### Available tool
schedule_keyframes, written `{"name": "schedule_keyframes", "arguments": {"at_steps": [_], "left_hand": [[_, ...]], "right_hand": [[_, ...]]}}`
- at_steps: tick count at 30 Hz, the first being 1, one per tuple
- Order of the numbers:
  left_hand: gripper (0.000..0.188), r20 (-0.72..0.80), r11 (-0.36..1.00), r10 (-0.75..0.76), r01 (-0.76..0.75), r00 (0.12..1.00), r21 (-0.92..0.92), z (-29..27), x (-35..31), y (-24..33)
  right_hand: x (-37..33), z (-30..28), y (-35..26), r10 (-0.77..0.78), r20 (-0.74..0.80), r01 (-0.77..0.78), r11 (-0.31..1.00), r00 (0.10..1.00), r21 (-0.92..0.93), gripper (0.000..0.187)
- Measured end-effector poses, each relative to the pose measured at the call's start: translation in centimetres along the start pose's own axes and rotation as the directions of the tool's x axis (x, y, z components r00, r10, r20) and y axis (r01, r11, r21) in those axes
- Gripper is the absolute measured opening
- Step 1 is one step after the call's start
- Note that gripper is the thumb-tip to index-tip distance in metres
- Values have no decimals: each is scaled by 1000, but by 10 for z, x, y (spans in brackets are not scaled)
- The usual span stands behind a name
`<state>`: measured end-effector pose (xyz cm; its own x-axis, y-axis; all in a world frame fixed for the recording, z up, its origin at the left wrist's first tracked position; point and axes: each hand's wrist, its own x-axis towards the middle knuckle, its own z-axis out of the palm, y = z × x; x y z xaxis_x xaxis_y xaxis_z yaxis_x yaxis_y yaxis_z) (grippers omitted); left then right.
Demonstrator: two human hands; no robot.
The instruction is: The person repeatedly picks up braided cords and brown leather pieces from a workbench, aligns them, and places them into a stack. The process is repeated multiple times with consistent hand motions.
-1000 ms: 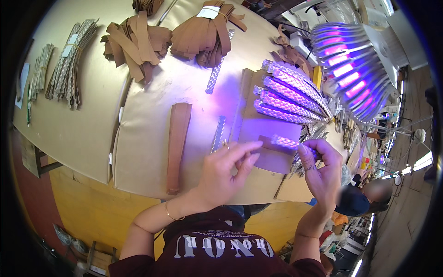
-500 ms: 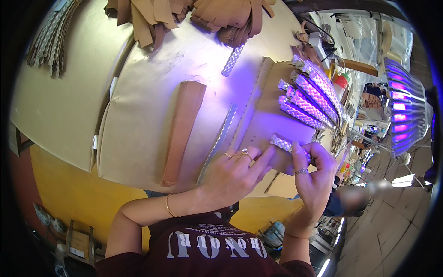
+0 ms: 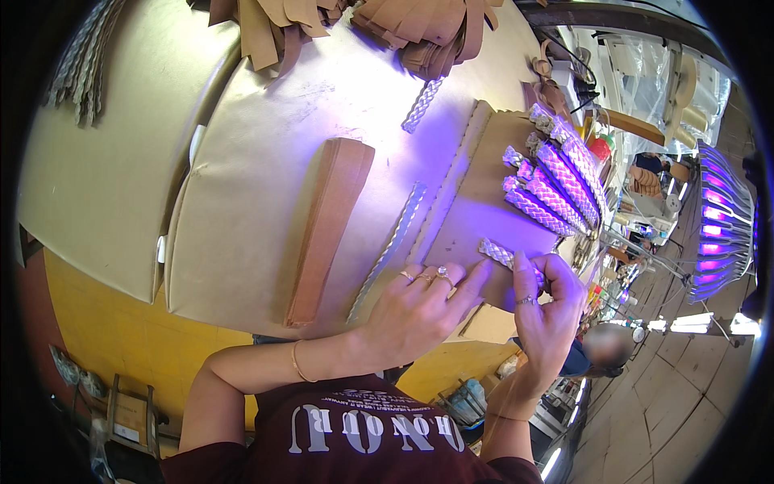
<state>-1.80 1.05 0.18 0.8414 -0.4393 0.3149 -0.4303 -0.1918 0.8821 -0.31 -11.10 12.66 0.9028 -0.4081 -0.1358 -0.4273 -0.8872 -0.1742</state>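
My left hand rests fingers-down on a brown cardboard sheet, its fingertips touching the near end of a short braided strip. My right hand pinches the other end of that strip between thumb and fingers. Both hands wear rings. Beyond them, several more braided strips lie side by side on the same sheet under violet light.
A long braided strip and a flat stack of brown pieces lie on the tan table. A single braid lies further back. Brown cut pieces are heaped at the far edge. A violet lamp glows at the right.
The view has shifted so the table sits higher and closer. My hands stay on the short braided strip, pressing it down on the cardboard sheet.
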Motion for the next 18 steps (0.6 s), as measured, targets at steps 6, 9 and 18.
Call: {"name": "schedule_keyframes", "arguments": {"at_steps": [6, 9, 18], "left_hand": [[45, -1, 1000, 13, -13, 1000, 17, -1, 1, 1], [45, -3, 1000, 14, -14, 1000, 22, 0, 2, 1], [41, 24, 999, 42, -43, 999, 18, -4, 3, 4]], "right_hand": [[1, 0, 0, 10, 1, -10, 1000, 1000, -8, 23], [1, 2, 1, -10, -9, 10, 1000, 1000, -14, 24], [1, 4, 5, -1, -22, 1, 1000, 1000, -17, 24]]}}
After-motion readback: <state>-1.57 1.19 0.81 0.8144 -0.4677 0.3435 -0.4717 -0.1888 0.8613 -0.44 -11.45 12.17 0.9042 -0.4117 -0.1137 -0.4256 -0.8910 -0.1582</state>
